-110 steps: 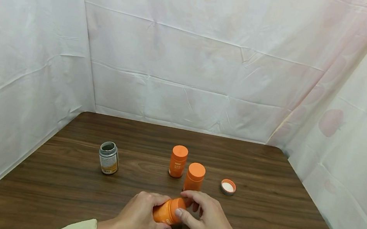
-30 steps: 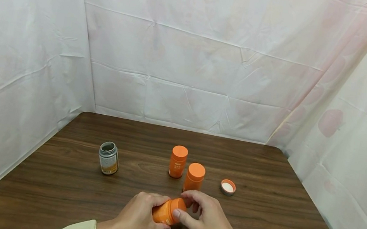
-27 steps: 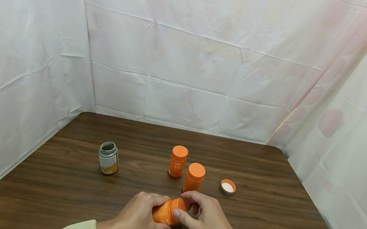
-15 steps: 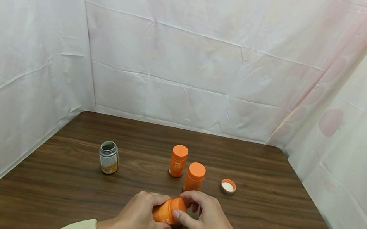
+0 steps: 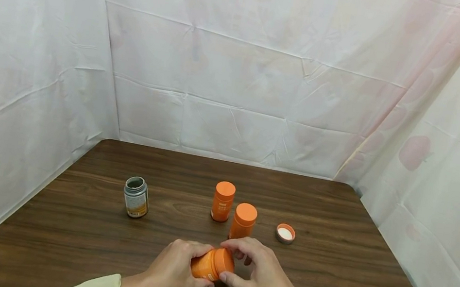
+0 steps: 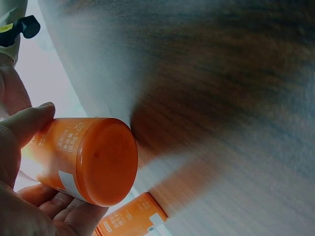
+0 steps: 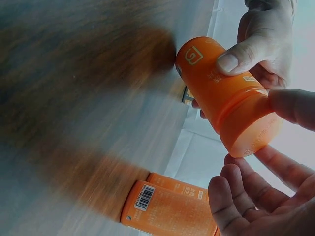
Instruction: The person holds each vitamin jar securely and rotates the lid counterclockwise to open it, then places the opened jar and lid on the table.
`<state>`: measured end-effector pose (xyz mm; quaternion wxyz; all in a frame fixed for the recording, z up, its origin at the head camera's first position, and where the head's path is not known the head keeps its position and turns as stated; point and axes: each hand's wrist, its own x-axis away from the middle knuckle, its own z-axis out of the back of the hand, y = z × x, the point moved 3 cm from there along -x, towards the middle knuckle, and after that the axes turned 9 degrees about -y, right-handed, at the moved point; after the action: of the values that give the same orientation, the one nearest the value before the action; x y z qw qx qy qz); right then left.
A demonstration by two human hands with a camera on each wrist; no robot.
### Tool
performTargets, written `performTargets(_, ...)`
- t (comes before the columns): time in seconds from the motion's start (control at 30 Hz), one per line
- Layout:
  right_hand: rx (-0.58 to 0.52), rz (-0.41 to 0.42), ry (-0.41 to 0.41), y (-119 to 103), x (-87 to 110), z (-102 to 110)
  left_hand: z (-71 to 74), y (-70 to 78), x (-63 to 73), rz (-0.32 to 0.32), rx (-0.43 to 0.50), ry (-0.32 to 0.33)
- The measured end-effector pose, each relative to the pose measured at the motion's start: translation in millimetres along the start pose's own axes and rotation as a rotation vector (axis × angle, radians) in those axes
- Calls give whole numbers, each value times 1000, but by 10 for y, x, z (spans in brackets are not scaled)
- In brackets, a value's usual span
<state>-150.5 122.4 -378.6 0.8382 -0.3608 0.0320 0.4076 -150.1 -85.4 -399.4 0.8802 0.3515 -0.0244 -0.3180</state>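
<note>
An orange bottle (image 5: 204, 266) lies tilted in my left hand (image 5: 173, 271), low over the front middle of the table. Its orange cap (image 5: 224, 261) is on and points to the right. In the left wrist view, fingers and thumb wrap the bottle's body, and its round base (image 6: 109, 162) faces that camera. My right hand (image 5: 261, 276) has its thumb and fingertips at opposite sides of the cap, lightly pinching it. The right wrist view has the right thumb (image 7: 293, 107) against the cap's side, with a fingertip at its lower edge.
Two capped orange bottles, a farther one (image 5: 222, 204) and a nearer one (image 5: 243, 220), stand just beyond my hands. A grey bottle (image 5: 136, 199) without a cap stands at left. A loose cap (image 5: 285, 233) lies inside-up at right on the brown table (image 5: 45, 235).
My right thumb has slid down from the cap's face to its lower edge, and the right fingertips have moved slightly left over its upper edge. The left hand and bottle stay put.
</note>
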Motion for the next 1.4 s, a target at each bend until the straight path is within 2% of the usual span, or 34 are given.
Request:
performTargets(0.3, -7, 105, 14, -22, -3, 7, -1, -5, 5, 2, 6, -7)
performTargets(0.63, -19, 125, 26, -41, -6, 0, -6, -9, 1, -2, 1, 2)
performTargets(0.8, -14, 58, 48, -32, -10, -9, -10, -4, -4, 1, 2, 4)
performTargets(1.1, -8, -156, 50, -8, -24, -24, -6, -6, -5, 9, 9, -1)
performTargets(1.4, -68, -216, 6, 7, -39, -37, -10, 2, 10, -17, -1, 13)
